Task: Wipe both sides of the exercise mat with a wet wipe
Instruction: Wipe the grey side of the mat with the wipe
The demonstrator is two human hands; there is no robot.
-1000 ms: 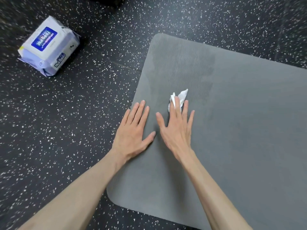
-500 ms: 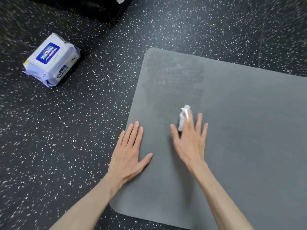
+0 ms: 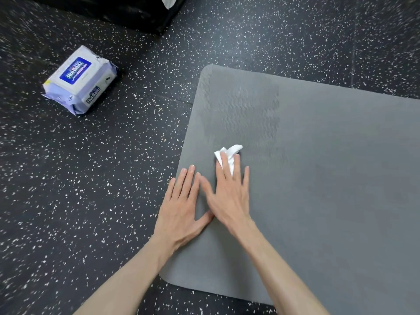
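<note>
A grey exercise mat (image 3: 329,178) lies flat on the dark speckled floor, with a darker damp patch near its far left corner. My right hand (image 3: 229,194) presses a crumpled white wet wipe (image 3: 229,155) onto the mat with straight fingers; part of the wipe sticks out beyond the fingertips. My left hand (image 3: 181,208) lies flat on the mat's left edge, fingers spread, right beside the right hand, the thumb under the right hand's edge.
A white and blue pack of wet wipes (image 3: 80,80) lies on the floor to the far left. A black bag (image 3: 127,12) sits at the top edge. The black speckled floor (image 3: 79,189) surrounds the mat.
My right hand has slid the wipe leftward across the mat, closer to my left hand. The left hand stays flat on the mat's edge.
</note>
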